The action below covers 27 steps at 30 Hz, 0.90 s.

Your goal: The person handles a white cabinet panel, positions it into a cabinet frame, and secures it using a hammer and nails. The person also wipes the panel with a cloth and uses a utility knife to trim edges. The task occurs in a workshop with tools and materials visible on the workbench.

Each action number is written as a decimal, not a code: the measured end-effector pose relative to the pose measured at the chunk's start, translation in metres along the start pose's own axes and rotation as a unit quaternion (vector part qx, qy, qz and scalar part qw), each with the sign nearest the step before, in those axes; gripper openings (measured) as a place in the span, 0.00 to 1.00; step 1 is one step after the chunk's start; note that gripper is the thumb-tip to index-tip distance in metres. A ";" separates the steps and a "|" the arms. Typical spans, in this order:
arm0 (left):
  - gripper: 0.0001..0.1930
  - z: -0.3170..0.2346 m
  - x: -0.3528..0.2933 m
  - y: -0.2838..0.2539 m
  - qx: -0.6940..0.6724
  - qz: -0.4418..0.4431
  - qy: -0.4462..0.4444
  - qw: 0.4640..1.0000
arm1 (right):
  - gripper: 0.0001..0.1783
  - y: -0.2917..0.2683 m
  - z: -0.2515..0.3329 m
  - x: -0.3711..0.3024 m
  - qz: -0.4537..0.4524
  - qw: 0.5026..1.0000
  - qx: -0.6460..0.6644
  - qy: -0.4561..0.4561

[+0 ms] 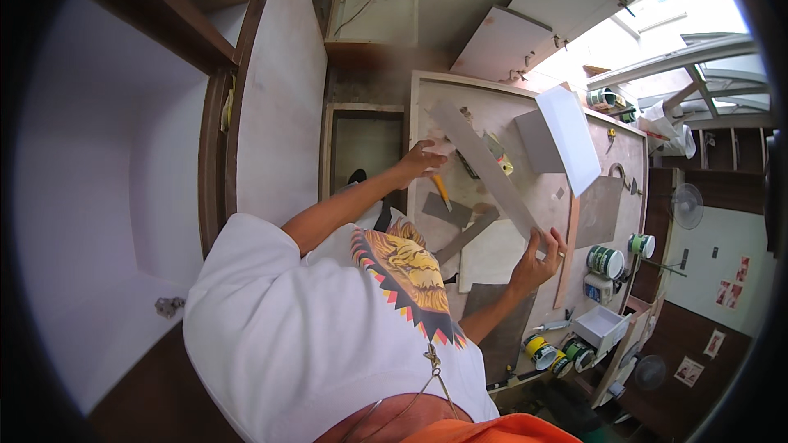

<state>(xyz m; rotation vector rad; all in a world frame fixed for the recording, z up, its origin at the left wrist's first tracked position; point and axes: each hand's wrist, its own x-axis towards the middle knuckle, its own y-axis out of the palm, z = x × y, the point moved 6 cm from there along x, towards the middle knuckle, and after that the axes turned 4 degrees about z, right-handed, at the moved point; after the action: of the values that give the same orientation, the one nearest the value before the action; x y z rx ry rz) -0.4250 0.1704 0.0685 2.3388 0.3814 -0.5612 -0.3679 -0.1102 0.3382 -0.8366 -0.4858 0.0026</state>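
Holding a long grey strip [497, 180] over the table [538, 194]

My right hand [538, 256] is gripping the strip's lower end between thumb and fingers, and the strip is slanting up toward my left. My left hand [421, 161] is hovering near its far end; whether those fingers are touching it, I am not able to tell. A yellow-handled tool [442, 189] is lying just below my left hand, beside a small dark sheet [445, 212]. To the strip's right, a white boxlike piece [574, 143] is standing, and a narrow wooden strip [566, 254] is lying nearer my right hand. Beyond that, green-labelled tins [606, 261] are standing above a white tray [603, 326].
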 end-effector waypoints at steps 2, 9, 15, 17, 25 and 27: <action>0.48 -0.003 0.016 -0.022 -0.034 0.021 -0.015 0.999 | 0.05 0.021 0.019 0.016 0.020 1.000 0.008 -0.004; 0.43 -0.042 0.081 -0.068 0.072 0.112 0.091 0.987 | 0.06 0.088 0.062 0.059 0.069 0.997 0.000 -0.027; 0.33 -0.059 0.132 -0.123 -0.066 0.087 0.124 0.986 | 0.07 0.164 0.068 0.100 0.115 0.992 0.008 -0.045; 0.32 -0.066 0.126 -0.130 -0.177 0.042 0.100 0.978 | 0.08 0.185 0.068 0.114 0.130 0.990 0.004 -0.057; 0.27 -0.051 0.126 -0.213 -0.247 -0.143 0.137 0.949 | 0.10 0.331 0.074 0.165 0.245 0.964 0.041 -0.097; 0.25 -0.050 0.132 -0.235 -0.235 -0.186 0.126 0.946 | 0.12 0.374 0.069 0.173 0.274 0.953 0.041 -0.125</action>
<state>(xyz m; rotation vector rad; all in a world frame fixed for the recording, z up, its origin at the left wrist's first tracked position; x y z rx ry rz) -0.3935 0.3891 -0.0945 1.8813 0.9781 -0.2950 -0.1729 0.2249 0.1820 -0.8721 -0.4733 0.6432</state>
